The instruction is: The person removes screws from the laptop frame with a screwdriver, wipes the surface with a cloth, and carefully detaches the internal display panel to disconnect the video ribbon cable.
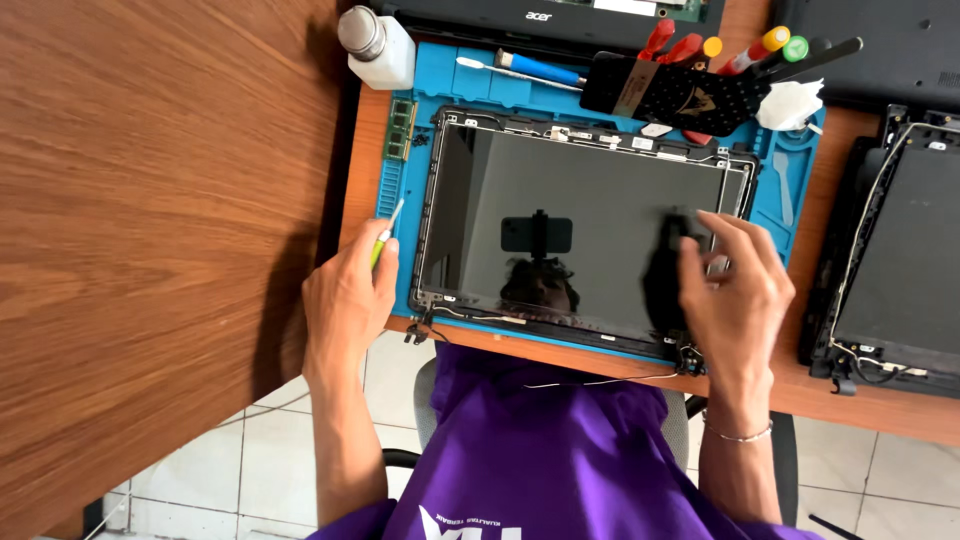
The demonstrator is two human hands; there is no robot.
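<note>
Laptop screen panel is lying on the blue mat, the right hand resting spread fingers on its right edge, the left hand gripping a green-handled tool just left.

A laptop screen, dark and glossy in a thin black frame with loose cables at its corners, lies flat and face up on the blue mat. A small green-handled screwdriver stands tilted just beside the mat's left edge.
</note>
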